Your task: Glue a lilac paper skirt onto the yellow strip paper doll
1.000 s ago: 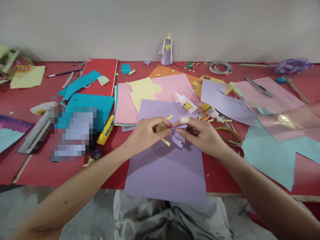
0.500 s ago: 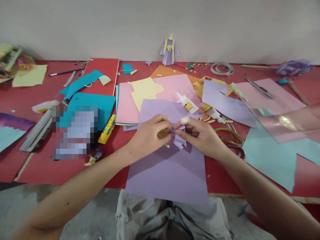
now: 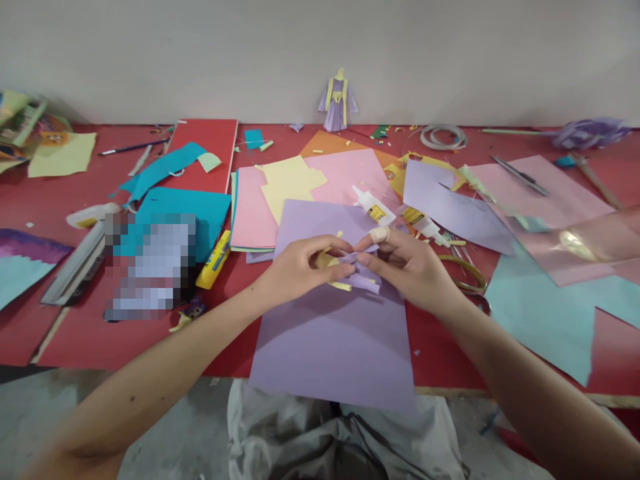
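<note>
Between my two hands is a small purple and yellow paper piece [image 3: 367, 283], held over a large purple sheet [image 3: 330, 353]. My left hand [image 3: 313, 267] pinches its left side, where yellow strips show. My right hand [image 3: 403, 263], with a white wrap on one finger, pinches its upper right part. The fingertips of both hands nearly meet and hide part of the piece. Just beyond my right hand lie two white glue bottles [image 3: 375, 207]. A purple and yellow paper figure [image 3: 338, 100] stands against the wall.
Left of my hands are a yellow glue stick [image 3: 214, 260], teal paper [image 3: 207, 210] and a cutter [image 3: 75, 267]. Rightward lie scissors [image 3: 465, 273], light blue paper [image 3: 545, 320] and a pen [image 3: 520, 175]. Another person's forearm [image 3: 605, 237] enters at right.
The small paper piece has turned between my fingers, and more of its yellow strips show at the left. My right hand has shifted slightly up and to the right.
</note>
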{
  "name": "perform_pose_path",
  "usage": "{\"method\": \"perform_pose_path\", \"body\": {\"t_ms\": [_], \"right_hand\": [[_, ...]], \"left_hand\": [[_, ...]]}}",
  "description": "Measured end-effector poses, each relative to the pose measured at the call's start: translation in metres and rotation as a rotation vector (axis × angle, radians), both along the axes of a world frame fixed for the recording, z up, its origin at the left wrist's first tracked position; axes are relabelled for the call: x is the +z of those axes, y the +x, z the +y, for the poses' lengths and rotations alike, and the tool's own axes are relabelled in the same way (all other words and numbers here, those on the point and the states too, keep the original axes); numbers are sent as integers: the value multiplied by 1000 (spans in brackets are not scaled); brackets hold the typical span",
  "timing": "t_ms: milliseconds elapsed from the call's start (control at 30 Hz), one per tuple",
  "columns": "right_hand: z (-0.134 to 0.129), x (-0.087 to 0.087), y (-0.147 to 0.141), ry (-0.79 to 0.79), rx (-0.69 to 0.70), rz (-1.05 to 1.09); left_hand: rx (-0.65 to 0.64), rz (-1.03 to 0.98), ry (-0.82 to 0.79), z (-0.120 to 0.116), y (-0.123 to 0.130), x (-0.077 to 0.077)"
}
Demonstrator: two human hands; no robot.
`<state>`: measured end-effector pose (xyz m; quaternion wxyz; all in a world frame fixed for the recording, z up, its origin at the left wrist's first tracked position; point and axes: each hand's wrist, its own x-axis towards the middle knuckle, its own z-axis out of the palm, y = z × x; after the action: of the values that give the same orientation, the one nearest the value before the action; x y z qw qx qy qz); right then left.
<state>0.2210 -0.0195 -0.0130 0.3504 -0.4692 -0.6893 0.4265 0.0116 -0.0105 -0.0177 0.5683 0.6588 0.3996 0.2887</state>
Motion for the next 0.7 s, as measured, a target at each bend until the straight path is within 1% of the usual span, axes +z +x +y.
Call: {"method": "perform_pose_path", "body": {"t_ms": [100, 200, 267, 300, 333, 367, 400, 433, 500, 567, 633, 700], "right_hand": [[2, 0, -1, 17, -43, 5], [4, -2, 2, 114, -90, -23], [7, -3, 7, 227, -179, -86], [10, -4, 11, 312, -238, -120], [13, -6, 15, 444, -319, -206], [17, -7, 18, 555, -372, -335], [22, -9, 21, 638, -395, -452], [26, -12, 23, 694, -381, -561], [34, -17, 25, 689, -321, -770], [40, -22, 24, 620, -289, -927], [42, -25, 22, 549, -290, -976], [42, -25, 20, 512, -303, -926]], "left_hand": [[-1, -80, -113, 2, 0, -4], [17, -80, -182, 3, 0, -5], [-1, -60, -194, 4, 0, -4], [-25, -56, -204, 5, -1, -3], [-55, -58, -218, 5, -1, -2], [-78, -63, -234, 6, -1, -1], [-92, -67, -247, 6, -1, -1], [-90, -67, -253, 6, 0, -2], [-61, -64, -247, 6, 0, -3], [-34, -61, -238, 6, 1, -5], [-34, -66, -243, 5, 1, -5], [-64, -77, -261, 4, 1, -4]]}}
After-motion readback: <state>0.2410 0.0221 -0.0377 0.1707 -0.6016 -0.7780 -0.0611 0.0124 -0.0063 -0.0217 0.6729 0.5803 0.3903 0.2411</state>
